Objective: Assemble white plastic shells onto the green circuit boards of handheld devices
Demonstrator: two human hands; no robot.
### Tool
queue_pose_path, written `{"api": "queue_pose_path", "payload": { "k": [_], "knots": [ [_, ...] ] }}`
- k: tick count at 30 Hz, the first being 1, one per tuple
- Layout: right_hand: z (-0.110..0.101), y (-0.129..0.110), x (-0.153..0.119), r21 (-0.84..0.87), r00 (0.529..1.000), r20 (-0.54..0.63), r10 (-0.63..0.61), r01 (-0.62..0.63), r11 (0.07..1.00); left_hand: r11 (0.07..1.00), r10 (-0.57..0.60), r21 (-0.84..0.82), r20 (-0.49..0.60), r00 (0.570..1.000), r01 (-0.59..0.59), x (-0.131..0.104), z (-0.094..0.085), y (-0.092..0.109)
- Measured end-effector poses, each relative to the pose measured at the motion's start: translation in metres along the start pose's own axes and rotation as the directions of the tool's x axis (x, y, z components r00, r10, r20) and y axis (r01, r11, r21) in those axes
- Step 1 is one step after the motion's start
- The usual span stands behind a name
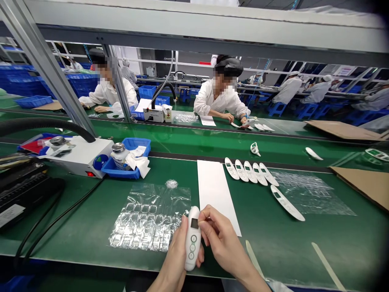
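A white oval device [192,239] with a dark square window and round buttons stands roughly upright, wrapped by the fingers of my left hand [178,247]. Beside the window, my right hand [217,233] has thumb and forefinger pinched together at the device's right edge; anything between those fingertips is too small to make out. Under and left of the hands lies a clear plastic sheet [146,223] bearing rows of small square clear pieces. A white paper sheet [214,190] lies just beyond my right hand. Several white oval shells [251,172] form a row to its right.
One longer shell [287,203] lies near another plastic sheet [316,194]. At left are a blue tray [121,173] with a bottle and wipes, a white machine [80,156] and black cables. Cardboard [361,184] is at right. Across the raised green belt [182,140], two people work.
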State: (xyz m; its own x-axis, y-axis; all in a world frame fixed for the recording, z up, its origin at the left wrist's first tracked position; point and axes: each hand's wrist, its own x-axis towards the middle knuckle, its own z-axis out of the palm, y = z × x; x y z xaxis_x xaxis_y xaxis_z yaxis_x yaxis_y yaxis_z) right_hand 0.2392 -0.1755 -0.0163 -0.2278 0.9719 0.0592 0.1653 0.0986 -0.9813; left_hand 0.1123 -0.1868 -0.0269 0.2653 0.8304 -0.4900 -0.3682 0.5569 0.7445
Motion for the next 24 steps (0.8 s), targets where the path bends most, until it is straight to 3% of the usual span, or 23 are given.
{"api": "queue_pose_path", "payload": {
  "k": [15,20,24],
  "knots": [
    [0.0050,0.0004,-0.0026,-0.129,0.999,-0.035,-0.002,-0.003,0.992,1.000,-0.015,-0.024,0.043,0.999,0.016,-0.0064,-0.0041,-0.0030],
    [0.0060,0.0005,-0.0026,-0.231,0.998,-0.041,-0.048,0.037,0.972,0.997,0.036,-0.073,0.063,0.997,-0.031,-0.0065,-0.0063,-0.0043],
    [0.0094,0.0010,-0.0004,-0.276,0.995,-0.059,-0.076,0.057,0.960,0.999,0.035,0.000,0.000,0.999,-0.035,-0.0065,-0.0072,-0.0057]
  ]
}}
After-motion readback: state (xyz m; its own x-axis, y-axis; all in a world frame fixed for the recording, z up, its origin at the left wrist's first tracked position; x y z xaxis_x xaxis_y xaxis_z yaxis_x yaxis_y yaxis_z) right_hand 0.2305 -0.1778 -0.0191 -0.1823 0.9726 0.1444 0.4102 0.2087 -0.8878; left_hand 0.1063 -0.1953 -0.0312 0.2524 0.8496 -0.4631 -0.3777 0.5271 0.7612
